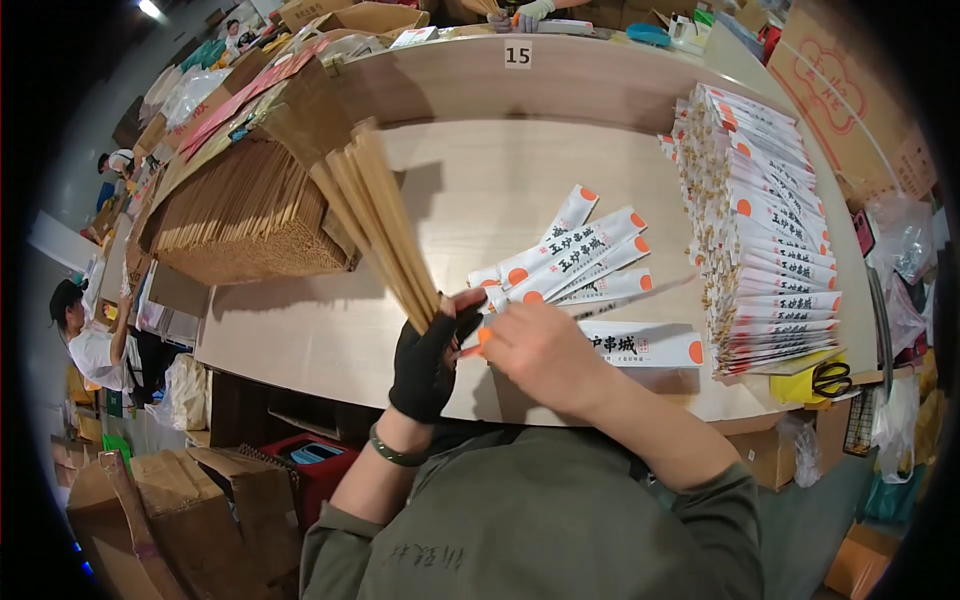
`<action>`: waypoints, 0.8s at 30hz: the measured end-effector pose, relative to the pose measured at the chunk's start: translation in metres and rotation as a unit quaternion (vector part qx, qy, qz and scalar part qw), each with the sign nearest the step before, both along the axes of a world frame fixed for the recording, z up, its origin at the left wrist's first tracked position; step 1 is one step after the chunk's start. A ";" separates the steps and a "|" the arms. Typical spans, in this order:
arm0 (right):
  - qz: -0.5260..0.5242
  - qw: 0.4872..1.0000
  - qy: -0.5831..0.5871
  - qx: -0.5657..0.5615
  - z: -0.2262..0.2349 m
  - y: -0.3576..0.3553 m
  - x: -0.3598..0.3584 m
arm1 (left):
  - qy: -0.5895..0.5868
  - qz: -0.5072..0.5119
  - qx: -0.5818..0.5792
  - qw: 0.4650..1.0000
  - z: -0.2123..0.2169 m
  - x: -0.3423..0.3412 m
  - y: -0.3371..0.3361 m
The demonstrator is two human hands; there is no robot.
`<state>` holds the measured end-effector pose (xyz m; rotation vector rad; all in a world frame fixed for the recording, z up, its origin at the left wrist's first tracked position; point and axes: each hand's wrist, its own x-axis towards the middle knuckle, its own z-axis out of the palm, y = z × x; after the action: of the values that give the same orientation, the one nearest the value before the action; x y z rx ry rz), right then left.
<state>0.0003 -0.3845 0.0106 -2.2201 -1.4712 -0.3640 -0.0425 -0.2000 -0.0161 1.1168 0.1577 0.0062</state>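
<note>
The sleeving looks partway along: one big pile of filled sleeves [775,240] lies at the right of the surface [470,160], while one stack of bare sticks [240,215] is left opposite. Between them lie about five loose sleeves [585,245], overlapping. The left hand [425,370] is clamped round one bundle of sticks [375,215], too many to count; the right hand [555,355] seems to pinch one thin strip [650,294]

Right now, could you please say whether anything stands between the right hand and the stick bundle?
Yes, the black-gloved left hand grips the stick bundle low down; nothing visible blocks its upper part.
</note>
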 end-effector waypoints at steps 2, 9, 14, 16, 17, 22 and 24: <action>-0.088 0.995 0.006 0.052 -0.013 -0.007 0.014 | -0.083 0.094 0.096 0.988 -0.009 0.015 0.003; -0.056 0.998 0.019 -0.032 -0.034 -0.038 -0.026 | 0.029 0.133 0.288 0.948 -0.018 0.003 0.041; -0.096 0.992 -0.006 0.080 -0.047 -0.041 -0.030 | 0.085 0.152 0.238 0.956 -0.031 -0.013 0.047; -0.103 0.990 0.017 0.096 -0.047 -0.041 -0.030 | 0.091 0.171 0.254 0.948 -0.028 -0.018 0.049; -0.112 0.986 0.039 0.113 -0.046 -0.041 -0.029 | 0.077 0.169 0.287 0.940 -0.029 -0.022 0.055; -0.165 0.947 0.213 0.175 -0.034 -0.042 -0.017 | 0.084 0.159 0.371 0.911 -0.026 -0.036 0.069; -0.201 0.908 0.317 0.184 -0.026 -0.045 -0.011 | 0.078 0.148 0.375 0.912 -0.021 -0.041 0.078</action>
<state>-0.0103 -0.4291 -0.0156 -2.0323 -0.5497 -0.0200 -0.0834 -0.1220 -0.0375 1.8536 0.4973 0.2695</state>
